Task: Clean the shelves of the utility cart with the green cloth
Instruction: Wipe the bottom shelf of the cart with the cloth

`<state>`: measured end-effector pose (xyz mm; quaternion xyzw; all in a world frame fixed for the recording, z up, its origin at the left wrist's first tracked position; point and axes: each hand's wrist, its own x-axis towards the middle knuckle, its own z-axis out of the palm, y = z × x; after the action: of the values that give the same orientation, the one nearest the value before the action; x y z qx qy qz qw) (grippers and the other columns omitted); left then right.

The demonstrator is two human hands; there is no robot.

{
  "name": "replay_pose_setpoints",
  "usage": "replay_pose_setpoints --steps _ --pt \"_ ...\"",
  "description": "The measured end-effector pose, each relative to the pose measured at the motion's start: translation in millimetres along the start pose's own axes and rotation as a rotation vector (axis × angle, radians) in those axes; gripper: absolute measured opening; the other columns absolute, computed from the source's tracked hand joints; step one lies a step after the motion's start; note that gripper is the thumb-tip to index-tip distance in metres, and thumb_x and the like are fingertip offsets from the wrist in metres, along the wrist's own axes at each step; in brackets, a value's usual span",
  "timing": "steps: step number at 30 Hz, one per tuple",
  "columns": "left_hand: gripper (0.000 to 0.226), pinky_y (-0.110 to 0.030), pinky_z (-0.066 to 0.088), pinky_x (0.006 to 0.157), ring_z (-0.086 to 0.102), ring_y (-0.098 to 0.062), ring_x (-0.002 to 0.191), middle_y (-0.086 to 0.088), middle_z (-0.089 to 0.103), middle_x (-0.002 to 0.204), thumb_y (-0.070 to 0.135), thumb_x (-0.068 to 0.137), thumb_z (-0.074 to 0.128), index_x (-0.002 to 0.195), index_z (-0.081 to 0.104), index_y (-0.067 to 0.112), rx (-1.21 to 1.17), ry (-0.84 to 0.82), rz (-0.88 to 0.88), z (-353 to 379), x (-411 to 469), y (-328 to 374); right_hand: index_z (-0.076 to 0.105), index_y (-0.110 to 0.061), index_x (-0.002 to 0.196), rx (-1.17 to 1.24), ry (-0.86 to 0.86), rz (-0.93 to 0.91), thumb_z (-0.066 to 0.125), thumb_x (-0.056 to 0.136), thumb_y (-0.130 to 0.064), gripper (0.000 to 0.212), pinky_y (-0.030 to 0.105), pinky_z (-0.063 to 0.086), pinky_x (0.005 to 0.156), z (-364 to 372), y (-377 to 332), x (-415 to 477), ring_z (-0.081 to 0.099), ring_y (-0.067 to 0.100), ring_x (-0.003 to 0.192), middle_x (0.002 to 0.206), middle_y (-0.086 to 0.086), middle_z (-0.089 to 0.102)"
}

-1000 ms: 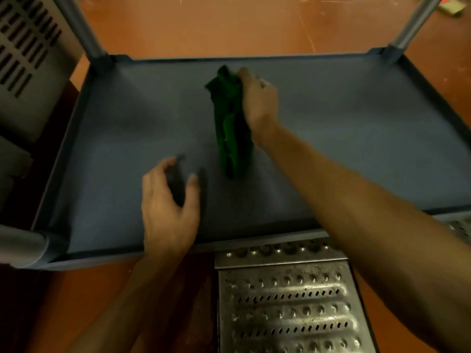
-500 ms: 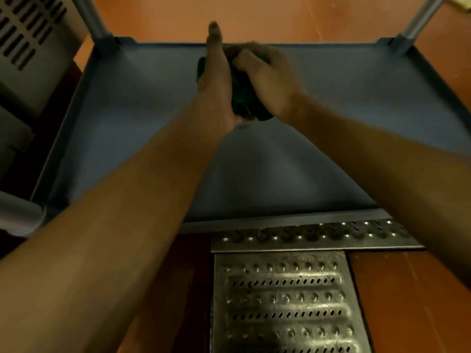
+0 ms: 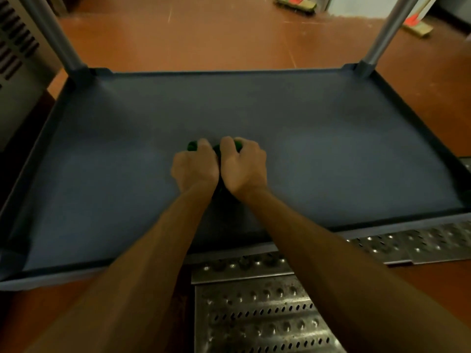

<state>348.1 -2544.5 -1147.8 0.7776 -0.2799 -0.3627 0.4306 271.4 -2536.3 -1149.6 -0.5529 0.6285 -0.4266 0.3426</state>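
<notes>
Reddish-brown smooth floor (image 3: 229,34), dim light. Perforated steel floor grating (image 3: 254,314) at near edge. Grey louvred metal cabinet (image 3: 15,59) at left.

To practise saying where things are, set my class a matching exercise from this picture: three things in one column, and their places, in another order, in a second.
Things
1. crumpled green cloth
2. perforated silver metal grate
3. round grey metal cart post

Places
A. rises from a far corner of the blue-grey plastic cart shelf
B. gripped by the left hand and the right hand, mid-shelf
C. set in the red-brown floor, by the shelf's near edge

Pairs: 1-B, 2-C, 3-A.
</notes>
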Motion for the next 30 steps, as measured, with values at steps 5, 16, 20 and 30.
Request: replay_pose_setpoints --steps 5,16,20,30 --pt "0.033 -0.032 0.036 0.060 0.049 -0.019 0.063 -0.007 0.056 0.079 0.032 0.101 0.045 0.084 0.056 0.006 0.080 0.040 0.068 3 6 0 0.040 -0.012 0.057 0.035 -0.022 0.023 0.049 0.093 -0.026 0.040 0.032 0.032 0.050 4 4 6 0.036 0.016 0.049 0.052 0.001 0.041" --pt "0.042 -0.031 0.036 0.053 0.048 -0.017 0.060 -0.006 0.054 0.078 0.031 0.103 0.040 0.068 0.047 0.008 0.110 0.119 0.058 -38 30 10 0.056 -0.017 0.110 -0.442 -0.365 -0.494 0.038 0.097 -0.060 0.048 0.039 0.052 0.077 -3 -15 10 0.062 0.021 0.085 0.097 0.004 0.065" --pt "0.039 -0.030 0.040 0.060 0.051 -0.018 0.067 -0.002 0.051 0.073 0.031 0.102 0.042 0.068 0.044 0.012 0.011 0.085 0.051 -64 36 14 0.049 -0.021 0.132 -0.238 -0.422 -0.362 0.054 0.089 -0.062 0.061 0.029 0.050 0.089 7 -24 -8 0.060 0.017 0.105 0.120 0.003 0.061" --pt "0.028 -0.046 0.062 0.066 0.073 -0.029 0.084 -0.011 0.068 0.098 0.034 0.100 0.058 0.106 0.055 0.007 -0.489 -0.092 -0.062 -124 57 8 0.061 0.005 0.104 0.381 -0.431 0.146 0.049 0.101 -0.014 0.022 0.054 0.060 0.071 -37 -29 28 0.069 0.031 0.080 0.099 0.021 0.065"
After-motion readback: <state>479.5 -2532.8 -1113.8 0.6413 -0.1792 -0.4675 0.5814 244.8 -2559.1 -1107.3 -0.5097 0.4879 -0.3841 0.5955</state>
